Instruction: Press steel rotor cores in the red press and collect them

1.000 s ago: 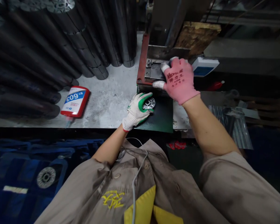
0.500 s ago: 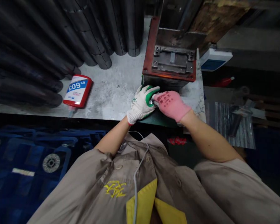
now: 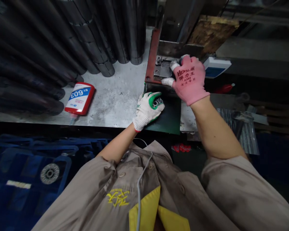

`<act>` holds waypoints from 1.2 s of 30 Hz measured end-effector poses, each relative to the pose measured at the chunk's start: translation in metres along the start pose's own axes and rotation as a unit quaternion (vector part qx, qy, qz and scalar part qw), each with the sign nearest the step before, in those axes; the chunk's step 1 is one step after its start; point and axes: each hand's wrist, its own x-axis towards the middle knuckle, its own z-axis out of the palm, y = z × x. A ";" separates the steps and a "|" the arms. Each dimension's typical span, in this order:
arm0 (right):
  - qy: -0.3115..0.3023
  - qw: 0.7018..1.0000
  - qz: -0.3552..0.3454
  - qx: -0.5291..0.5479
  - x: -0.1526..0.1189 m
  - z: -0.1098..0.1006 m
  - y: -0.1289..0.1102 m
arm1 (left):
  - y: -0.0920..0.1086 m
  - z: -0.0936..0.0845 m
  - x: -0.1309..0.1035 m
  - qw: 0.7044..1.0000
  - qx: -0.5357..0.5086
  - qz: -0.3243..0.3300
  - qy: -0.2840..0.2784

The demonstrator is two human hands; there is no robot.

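Note:
My left hand [image 3: 148, 107], in a white glove with a green palm, is curled around small silver and dark metal parts [image 3: 156, 102]; their exact kind is unclear. It rests near the front edge of the bench, over a dark green sheet [image 3: 170, 118]. My right hand [image 3: 189, 78], in a pink glove with pale fingertips, lies over the metal fixture [image 3: 161, 71] bolted on the press base. Its thumb and forefinger are apart, with fixture metal showing between them. The far fingertips and the fixture's right side are hidden by the hand.
A red BT-603 bottle [image 3: 79, 98] lies on the bench [image 3: 118, 93] at left. Stacked dark curved pieces [image 3: 106, 65] fill the back left. Behind the fixture rises the press column [image 3: 180, 19]. A white box with a blue panel [image 3: 216, 67] is at right, blue crates [image 3: 26, 166] below left.
My right hand has left my left hand and moved up and forward onto the fixture. My left hand stays near the bench edge, metal parts now showing in its curl.

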 end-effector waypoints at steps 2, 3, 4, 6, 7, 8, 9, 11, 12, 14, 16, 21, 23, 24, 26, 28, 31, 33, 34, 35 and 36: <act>0.000 1.000 0.007 -0.004 -0.006 -0.001 0.001 | -0.003 0.002 -0.003 1.000 0.005 -0.007 0.003; 0.001 1.000 0.015 -0.001 -0.012 0.000 0.002 | -0.005 0.003 -0.005 1.000 0.005 -0.005 0.003; 0.000 1.000 0.009 0.015 -0.019 0.003 0.003 | -0.007 0.003 -0.006 1.000 0.006 0.001 0.003; -0.003 0.998 -0.021 0.067 -0.033 0.016 0.003 | -0.012 0.003 -0.007 1.000 0.009 0.019 -0.002; -0.015 0.995 -0.044 0.090 -0.038 0.027 0.002 | -0.014 0.002 -0.007 1.000 0.010 0.029 -0.007; -0.032 0.991 -0.066 0.109 -0.042 0.038 0.000 | -0.015 0.001 -0.006 0.999 0.010 0.037 -0.013; -0.053 0.989 -0.080 0.115 -0.044 0.050 -0.003 | -0.016 -0.002 -0.005 0.999 0.008 0.047 -0.023; -0.098 0.987 -0.099 0.086 -0.044 0.067 -0.009 | -0.017 -0.008 -0.003 0.996 -0.004 0.074 -0.051; -0.116 0.984 -0.116 0.061 -0.042 0.070 -0.012 | -0.017 -0.010 -0.003 0.994 -0.011 0.086 -0.063; -0.139 0.975 -0.171 0.024 -0.039 0.061 -0.012 | -0.016 -0.014 -0.002 0.993 -0.022 0.091 -0.067; -0.124 0.972 -0.200 0.021 -0.034 0.039 -0.007 | -0.016 -0.014 -0.003 0.996 -0.027 0.072 -0.047; 0.013 1.000 -0.001 0.016 -0.010 -0.003 0.004 | -0.021 -0.016 -0.004 0.996 -0.048 0.071 -0.040; 0.012 1.000 0.010 -0.015 -0.001 -0.004 0.005 | -0.022 -0.021 -0.003 0.991 -0.068 0.098 -0.058; 0.007 1.000 0.000 -0.027 0.001 -0.003 0.005 | -0.023 -0.022 -0.002 0.989 -0.075 0.110 -0.067; -0.001 1.000 -0.013 -0.028 -0.002 0.000 0.006 | -0.022 -0.024 -0.003 0.988 -0.073 0.115 -0.075; -0.006 1.000 -0.012 0.006 -0.013 0.005 0.007 | -0.020 -0.021 -0.003 0.990 -0.055 0.106 -0.072; -0.024 0.996 -0.047 0.070 -0.038 0.019 0.003 | -0.018 -0.013 -0.004 0.994 -0.019 0.089 -0.057; -0.075 0.991 -0.089 0.073 -0.051 0.033 -0.006 | -0.018 -0.009 -0.003 0.995 -0.003 0.085 -0.057; -0.109 0.986 -0.107 0.060 -0.056 0.040 -0.013 | -0.018 -0.009 -0.003 0.994 0.001 0.085 -0.061; -0.139 0.982 -0.122 0.041 -0.058 0.046 -0.021 | -0.018 -0.009 -0.002 0.994 0.001 0.087 -0.066; -0.161 0.978 -0.132 0.020 -0.060 0.050 -0.029 | -0.018 -0.009 -0.001 0.993 -0.002 0.091 -0.072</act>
